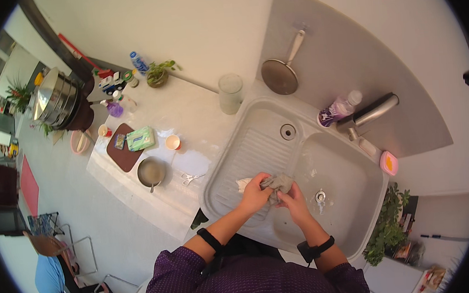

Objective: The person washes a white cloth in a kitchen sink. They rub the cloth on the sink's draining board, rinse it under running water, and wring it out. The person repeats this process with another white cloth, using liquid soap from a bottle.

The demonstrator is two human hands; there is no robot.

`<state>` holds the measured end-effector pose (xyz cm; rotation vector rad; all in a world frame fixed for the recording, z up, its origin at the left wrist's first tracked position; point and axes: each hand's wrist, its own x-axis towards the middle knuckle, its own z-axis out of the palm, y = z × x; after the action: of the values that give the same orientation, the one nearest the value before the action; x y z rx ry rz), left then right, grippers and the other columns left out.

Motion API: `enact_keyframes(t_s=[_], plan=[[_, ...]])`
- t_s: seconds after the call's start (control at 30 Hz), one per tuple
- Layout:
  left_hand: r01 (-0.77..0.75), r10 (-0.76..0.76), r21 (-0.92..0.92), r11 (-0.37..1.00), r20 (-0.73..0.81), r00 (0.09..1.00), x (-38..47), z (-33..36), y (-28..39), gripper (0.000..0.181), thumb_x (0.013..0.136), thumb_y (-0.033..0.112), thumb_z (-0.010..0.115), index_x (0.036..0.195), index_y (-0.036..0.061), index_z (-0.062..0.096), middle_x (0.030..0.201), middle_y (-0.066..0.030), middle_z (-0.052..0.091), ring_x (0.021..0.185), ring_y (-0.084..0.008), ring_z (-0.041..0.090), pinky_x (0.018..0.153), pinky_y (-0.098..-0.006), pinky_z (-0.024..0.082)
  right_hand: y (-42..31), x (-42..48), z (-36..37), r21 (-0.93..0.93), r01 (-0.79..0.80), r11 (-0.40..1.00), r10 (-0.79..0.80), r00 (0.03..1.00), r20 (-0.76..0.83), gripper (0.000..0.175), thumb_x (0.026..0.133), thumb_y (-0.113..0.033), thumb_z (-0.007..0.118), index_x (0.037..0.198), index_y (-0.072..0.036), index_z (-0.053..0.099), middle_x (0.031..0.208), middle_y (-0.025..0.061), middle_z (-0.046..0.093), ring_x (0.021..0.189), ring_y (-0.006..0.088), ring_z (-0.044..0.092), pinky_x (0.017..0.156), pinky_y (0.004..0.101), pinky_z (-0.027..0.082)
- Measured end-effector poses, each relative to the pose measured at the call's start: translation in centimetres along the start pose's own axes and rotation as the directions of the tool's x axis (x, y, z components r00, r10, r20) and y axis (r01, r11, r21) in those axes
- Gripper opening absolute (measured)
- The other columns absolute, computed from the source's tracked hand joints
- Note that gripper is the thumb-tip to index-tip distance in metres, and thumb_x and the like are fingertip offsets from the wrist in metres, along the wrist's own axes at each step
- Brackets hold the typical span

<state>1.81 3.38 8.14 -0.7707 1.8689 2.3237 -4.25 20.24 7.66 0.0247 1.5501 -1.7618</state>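
A crumpled grey cloth [279,184] is held between my two hands above the sink [265,222], near the ridge between drainboard and basin. My left hand [256,192] grips its left side, and my right hand [292,202] has hold of the lower right part. Just beyond my left hand, a white crumpled piece [243,184] lies on the ribbed drainboard [255,145]; its material is unclear. To the right of my hands is the basin [339,171], with a metal drain [320,196] and whitish spots around it.
A faucet [374,110], a purple-labelled bottle [339,107] and a pink soap dish [388,163] line the sink's far edge. On the left counter are a glass pitcher [230,93], paper cup [173,142], metal pot [151,172] and scissors [191,178]. A person [55,280] sits at far left.
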Motion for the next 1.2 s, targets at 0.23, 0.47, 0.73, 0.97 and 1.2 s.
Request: enact_keyframes(t_s=[0.23,0.47,0.73,0.97,1.2], plan=[[0.207,-0.139,-0.295,0.933,0.233,0.962,-0.3,0.1,-0.6,0.039,0.088,0.007,0.068,0.126,0.0045,0.059,0.105,-0.0049,0.066,0.086,-0.0116,0.063,0.063,-0.0259,0.053,-1.2,-1.4,0.4,-0.412,0.109,0.905,-0.169,0.979,-0.114,0.031,0.091,-0.007,0.068,0.12,-0.004,0.055,0.099,0.0021,0.065,0.083,0.0105,0.061,0.071,0.0246,0.051],[-0.018,-0.043,-0.419,0.908,-0.135,0.99,-1.1,-6.1,0.7,0.039,0.091,0.01,0.064,0.129,0.0051,0.056,0.103,-0.0036,0.067,0.085,-0.0112,0.063,0.066,-0.0271,0.052,-1.2,-1.1,1.3,-0.495,0.225,0.839,-0.251,0.968,0.014,0.046,0.092,-0.008,0.068,0.135,-0.004,0.053,0.117,0.008,0.063,0.092,0.0131,0.061,0.078,0.026,0.051],[-0.156,-0.065,-0.638,0.754,-0.31,0.949,-3.3,-11.0,-0.5,0.037,0.09,0.001,0.062,0.126,0.0071,0.055,0.111,-0.0038,0.066,0.093,-0.0133,0.064,0.072,-0.0295,0.053,-0.2,-1.2,1.3,-0.446,0.093,0.89,-0.109,0.994,-0.01,0.046,0.093,-0.011,0.069,0.136,-0.008,0.054,0.122,0.0078,0.061,0.093,0.0124,0.06,0.079,0.0263,0.051],[-0.012,-0.018,-0.257,0.966,-0.113,0.993,-3.0,-4.2,-1.4,0.036,0.088,-0.004,0.061,0.122,0.0031,0.054,0.109,-0.006,0.064,0.096,-0.0128,0.063,0.072,-0.0267,0.053,-0.5,-0.5,4.5,-0.264,0.181,0.948,-0.132,0.973,0.192,0.056,0.092,-0.02,0.072,0.143,-0.009,0.05,0.132,0.0085,0.058,0.104,0.0163,0.06,0.085,0.0299,0.051],[0.052,-0.041,-0.18,0.982,0.062,0.997,-4.8,-2.6,-2.3,0.043,0.09,-0.002,0.067,0.131,0.0022,0.054,0.107,-0.007,0.064,0.092,-0.0134,0.063,0.078,-0.0274,0.054,0.5,-1.5,2.1,-0.337,-0.046,0.94,0.009,0.994,-0.11,0.04,0.089,-0.013,0.071,0.127,-0.005,0.06,0.098,0.0049,0.068,0.086,0.0121,0.062,0.076,0.0293,0.052]])
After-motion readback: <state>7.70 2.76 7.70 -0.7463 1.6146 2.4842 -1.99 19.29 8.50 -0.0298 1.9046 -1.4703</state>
